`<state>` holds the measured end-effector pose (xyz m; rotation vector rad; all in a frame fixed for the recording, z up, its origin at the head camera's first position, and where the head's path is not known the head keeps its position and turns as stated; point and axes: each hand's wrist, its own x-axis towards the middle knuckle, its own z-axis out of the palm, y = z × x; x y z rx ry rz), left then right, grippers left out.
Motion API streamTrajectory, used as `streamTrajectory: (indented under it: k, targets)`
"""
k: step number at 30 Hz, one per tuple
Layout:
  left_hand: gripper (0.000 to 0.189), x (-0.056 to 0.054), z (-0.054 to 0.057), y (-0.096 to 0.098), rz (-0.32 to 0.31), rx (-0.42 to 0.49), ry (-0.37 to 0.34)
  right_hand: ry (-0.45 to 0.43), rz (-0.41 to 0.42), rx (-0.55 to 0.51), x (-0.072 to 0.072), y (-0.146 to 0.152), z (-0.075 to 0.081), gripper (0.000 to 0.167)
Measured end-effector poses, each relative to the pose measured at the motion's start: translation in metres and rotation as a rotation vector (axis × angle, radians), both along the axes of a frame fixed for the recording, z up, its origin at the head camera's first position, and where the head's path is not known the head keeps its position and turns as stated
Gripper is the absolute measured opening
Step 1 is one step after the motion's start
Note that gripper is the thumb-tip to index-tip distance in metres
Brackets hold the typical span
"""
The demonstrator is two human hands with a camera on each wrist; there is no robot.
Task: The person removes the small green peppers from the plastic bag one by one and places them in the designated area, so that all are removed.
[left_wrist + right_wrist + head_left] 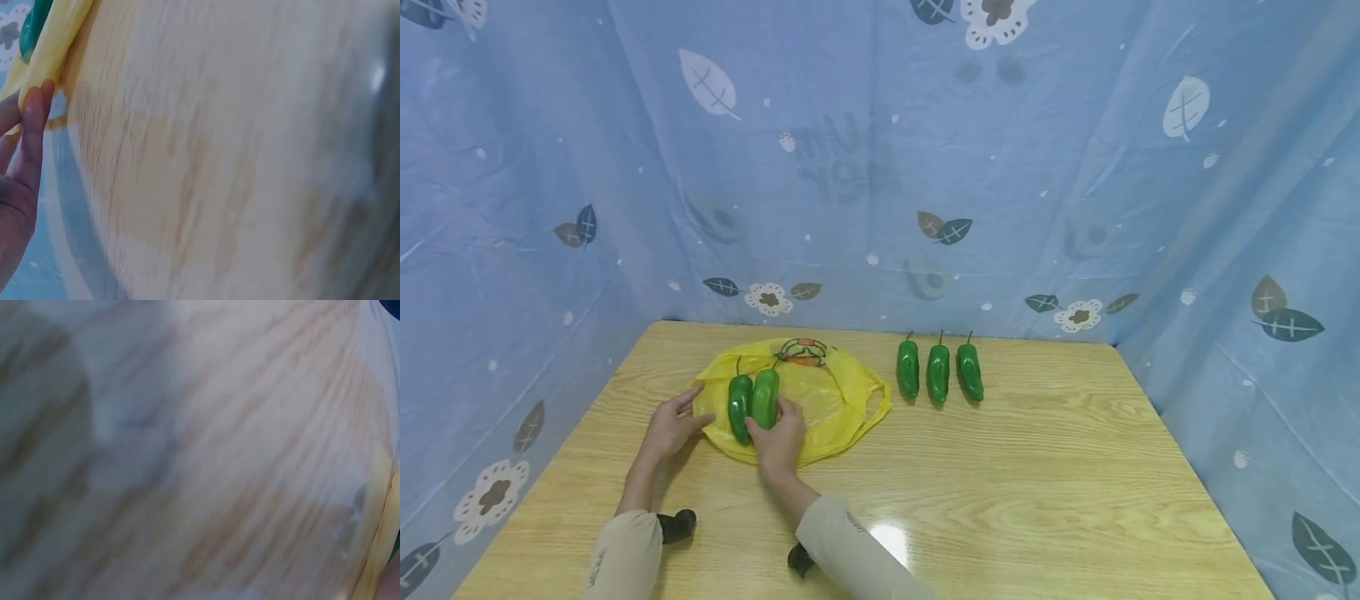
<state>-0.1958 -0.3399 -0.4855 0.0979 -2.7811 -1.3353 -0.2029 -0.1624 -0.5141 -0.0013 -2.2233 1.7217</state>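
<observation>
A yellow plastic bag (820, 404) lies flat on the left part of the table. On it, side by side, are a dark green pepper (740, 408) and a lighter green pepper (765, 398), stems pointing away. My right hand (781, 442) grips the lighter pepper near its lower end, thumb on the left and fingers on the right. At the bag's left edge is my left hand (672, 427), thumb and forefinger spread apart. In the left wrist view, its straight fingers (31, 134) touch the yellow plastic. The right wrist view shows mostly table, with the bag's edge (378, 544) at the right.
Three more dark green peppers, a left one (907, 369), a middle one (937, 373) and a right one (970, 372), stand in a row right of the bag. The wooden table (1037, 483) ends at a blue patterned curtain (880, 167) behind and on both sides.
</observation>
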Motion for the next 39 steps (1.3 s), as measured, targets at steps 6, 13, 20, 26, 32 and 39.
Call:
streamTrajectory:
  k: [6,13,20,26,32,39]
  targets:
    - [0.068,0.000,0.000,0.000,0.001,0.001,-0.022,0.005,0.009,-0.016,0.000,-0.003,-0.002,0.050]
    - [0.068,0.001,0.000,0.001,0.011,0.005,-0.041,-0.001,0.034,-0.014,-0.001,-0.002,0.000,0.045]
    - [0.068,0.000,-0.001,0.003,-0.001,0.031,-0.027,0.002,0.008,0.009,-0.004,0.001,0.001,0.037]
    - [0.068,0.000,-0.001,0.001,0.002,0.050,-0.036,-0.005,0.031,0.033,-0.011,0.009,0.001,0.027]
    - [0.069,-0.001,-0.002,0.003,0.001,0.059,-0.042,-0.054,0.057,-0.030,-0.016,0.017,-0.003,0.052]
    - [0.069,-0.002,-0.001,0.005,0.002,0.049,-0.043,0.027,-0.006,-0.090,-0.019,0.024,-0.006,0.050]
